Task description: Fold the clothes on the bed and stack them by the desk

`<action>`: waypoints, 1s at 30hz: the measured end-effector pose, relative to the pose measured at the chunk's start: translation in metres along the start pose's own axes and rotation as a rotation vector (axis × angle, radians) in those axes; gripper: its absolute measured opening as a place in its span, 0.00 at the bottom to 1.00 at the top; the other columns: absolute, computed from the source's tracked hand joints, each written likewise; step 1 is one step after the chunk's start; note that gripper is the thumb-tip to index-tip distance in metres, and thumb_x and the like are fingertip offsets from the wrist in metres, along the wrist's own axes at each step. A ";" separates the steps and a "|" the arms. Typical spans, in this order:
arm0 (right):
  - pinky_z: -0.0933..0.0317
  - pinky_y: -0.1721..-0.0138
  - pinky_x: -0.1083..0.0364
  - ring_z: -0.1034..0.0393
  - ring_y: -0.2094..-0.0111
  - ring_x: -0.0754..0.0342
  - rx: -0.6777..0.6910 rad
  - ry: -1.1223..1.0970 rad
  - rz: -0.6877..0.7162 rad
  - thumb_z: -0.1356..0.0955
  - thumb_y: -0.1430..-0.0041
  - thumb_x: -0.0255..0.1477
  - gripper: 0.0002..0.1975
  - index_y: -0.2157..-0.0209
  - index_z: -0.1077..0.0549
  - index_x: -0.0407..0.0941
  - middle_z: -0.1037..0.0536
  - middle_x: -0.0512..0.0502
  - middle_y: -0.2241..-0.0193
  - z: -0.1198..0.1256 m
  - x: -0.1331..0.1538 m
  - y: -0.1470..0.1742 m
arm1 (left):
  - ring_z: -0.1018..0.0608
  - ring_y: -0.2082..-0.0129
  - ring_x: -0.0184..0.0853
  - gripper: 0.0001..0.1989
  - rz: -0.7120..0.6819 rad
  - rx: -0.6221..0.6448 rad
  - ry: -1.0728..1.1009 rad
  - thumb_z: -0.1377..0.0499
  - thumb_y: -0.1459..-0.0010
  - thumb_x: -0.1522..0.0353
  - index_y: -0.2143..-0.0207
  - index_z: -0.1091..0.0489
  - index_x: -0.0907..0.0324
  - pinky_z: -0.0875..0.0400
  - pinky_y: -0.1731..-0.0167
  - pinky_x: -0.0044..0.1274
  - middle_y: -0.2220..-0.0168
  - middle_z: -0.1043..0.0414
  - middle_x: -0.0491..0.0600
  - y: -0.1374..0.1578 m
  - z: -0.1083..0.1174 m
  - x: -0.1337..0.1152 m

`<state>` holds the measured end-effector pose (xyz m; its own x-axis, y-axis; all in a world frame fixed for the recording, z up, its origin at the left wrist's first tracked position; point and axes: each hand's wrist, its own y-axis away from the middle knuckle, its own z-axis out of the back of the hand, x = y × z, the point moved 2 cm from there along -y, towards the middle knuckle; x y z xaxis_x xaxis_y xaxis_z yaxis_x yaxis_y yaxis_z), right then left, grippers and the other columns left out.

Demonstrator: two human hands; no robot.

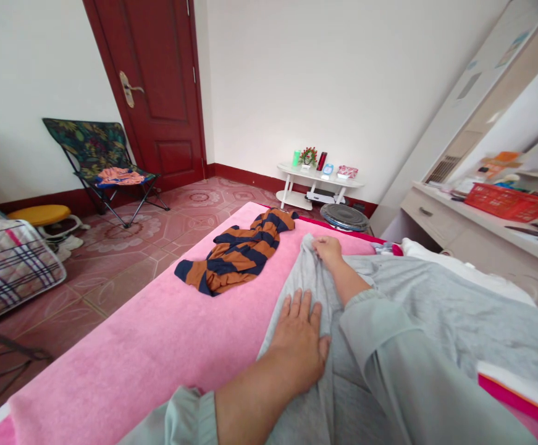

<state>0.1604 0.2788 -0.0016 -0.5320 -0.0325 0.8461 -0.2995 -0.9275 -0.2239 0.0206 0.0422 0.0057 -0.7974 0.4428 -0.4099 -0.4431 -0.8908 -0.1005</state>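
Observation:
A light grey garment (440, 303) of soft knit cloth, its exact kind unclear, is spread over the right side of a pink-covered bed (157, 352). My left hand (299, 337) lies flat on its near part, fingers stretched out. Farther up, my right hand (328, 250) pinches the garment's narrow far end between thumb and fingers. Left of both hands, a crumpled orange and navy striped shirt (241, 250) rests on the pink cover, touched by neither hand. My sleeves hide part of the grey cloth.
Beyond the bed stand a small white table (291, 168) and a round dark lidded thing (344, 217). A drawer cabinet on the right carries a red basket (512, 203). At left are a folding chair (92, 145) with clothing, a yellow stool (39, 214) and a plaid quilted item (13, 266).

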 end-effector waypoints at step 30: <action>0.38 0.60 0.48 0.28 0.58 0.42 -0.013 1.008 0.049 0.35 0.50 0.37 0.18 0.61 0.23 0.44 0.22 0.38 0.61 0.100 -0.014 0.016 | 0.58 0.33 0.46 0.31 -0.001 -0.010 -0.042 0.59 0.37 0.56 0.36 0.49 0.62 0.61 0.37 0.39 0.33 0.59 0.56 0.001 -0.003 0.002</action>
<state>0.2420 0.2272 0.0317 -0.9636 0.2651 0.0333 -0.2646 -0.9293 -0.2577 0.0200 0.0418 0.0023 -0.8137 0.4473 -0.3714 -0.4397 -0.8914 -0.1101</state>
